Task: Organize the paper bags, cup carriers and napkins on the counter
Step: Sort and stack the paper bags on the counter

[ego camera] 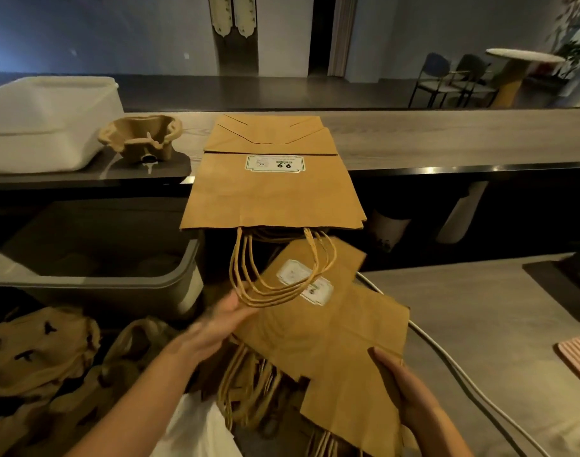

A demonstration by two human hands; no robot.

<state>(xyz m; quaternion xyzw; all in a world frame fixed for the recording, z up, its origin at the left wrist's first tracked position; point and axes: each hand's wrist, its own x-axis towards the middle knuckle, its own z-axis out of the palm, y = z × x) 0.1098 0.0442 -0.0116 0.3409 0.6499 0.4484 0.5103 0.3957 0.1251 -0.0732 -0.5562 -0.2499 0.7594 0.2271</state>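
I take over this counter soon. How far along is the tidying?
Done: stacked paper bags lie flat on the counter, handles over its edge; one cup carrier sits left of them. In hand: the held paper bags, gripped by the right hand, left hand at their edge. Left: the heaped cup carriers, lower left.

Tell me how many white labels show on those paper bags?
2: a label on the top bag on the counter, another label on the tilted bag below. More may be hidden.
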